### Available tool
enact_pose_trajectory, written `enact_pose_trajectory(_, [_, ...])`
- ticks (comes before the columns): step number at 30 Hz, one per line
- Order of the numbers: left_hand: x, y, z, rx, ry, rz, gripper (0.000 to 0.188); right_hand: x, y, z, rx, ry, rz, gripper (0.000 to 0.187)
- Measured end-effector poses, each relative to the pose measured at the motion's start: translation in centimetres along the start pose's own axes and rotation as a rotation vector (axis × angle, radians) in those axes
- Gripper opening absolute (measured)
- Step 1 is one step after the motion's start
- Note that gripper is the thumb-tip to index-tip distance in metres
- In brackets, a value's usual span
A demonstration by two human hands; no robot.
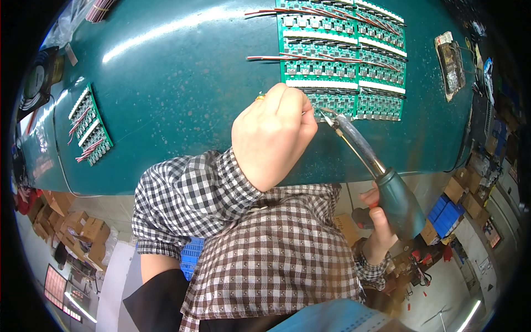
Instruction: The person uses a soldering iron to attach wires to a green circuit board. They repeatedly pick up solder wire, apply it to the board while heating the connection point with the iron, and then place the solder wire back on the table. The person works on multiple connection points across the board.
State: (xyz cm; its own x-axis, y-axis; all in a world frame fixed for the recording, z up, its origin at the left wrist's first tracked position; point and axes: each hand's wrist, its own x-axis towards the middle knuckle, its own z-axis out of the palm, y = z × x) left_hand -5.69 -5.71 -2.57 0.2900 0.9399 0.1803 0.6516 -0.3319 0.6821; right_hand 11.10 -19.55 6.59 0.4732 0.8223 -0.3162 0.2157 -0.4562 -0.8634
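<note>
My left hand is closed over the lower left corner of a panel of green circuit boards. Its fingertips are pinched together; what they hold, if anything, is hidden. In my right hand is a soldering iron with a dark green handle. The iron's tip points up and left, beside my left fingertips at the bottom row of boards. A second panel of boards adjoins the first on the right. Thin red, white and black wires lie across both panels, which also carry white connector rows.
The table has a glossy green top. A smaller board piece with wires lies at the left. A worn, stained block sits at the right edge. A black fan stands far left, and a wire bundle lies at upper left.
</note>
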Motion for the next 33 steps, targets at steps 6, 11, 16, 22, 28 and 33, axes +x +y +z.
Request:
enact_pose_trajectory(6, [0.0,0.2,-0.1,-0.024,-0.007,-0.015,0.017,0.3,0.2,-0.5,-0.033,-0.086,-0.021,0.049])
enact_pose_trajectory(11, [0.0,0.1,-0.1,-0.033,-0.019,-0.033,0.017,0.0,0.2,-0.3,-0.003,-0.048,0.043,0.044])
enact_pose_trajectory(16, [0.1,0.0,-0.1,-0.026,-0.011,-0.026,0.016,0.4,0.1,-0.2,-0.035,-0.078,-0.063,0.042])
enact_pose_trajectory(22, [0.2,0.0,-0.3,-0.046,-0.025,-0.025,0.016,0.5,1.1,-0.6,-0.017,-0.105,-0.092,0.044])
enact_pose_trajectory(28, [0.3,0.0,-0.4,-0.053,-0.03,-0.034,0.016,0.4,2.0,-1.4,0.032,-0.116,-0.118,0.061])
enact_pose_trajectory(33, [0.3,0.2,-0.3,-0.043,-0.03,-0.039,0.016,0.4,2.3,-1.5,0.022,-0.132,-0.122,0.061])
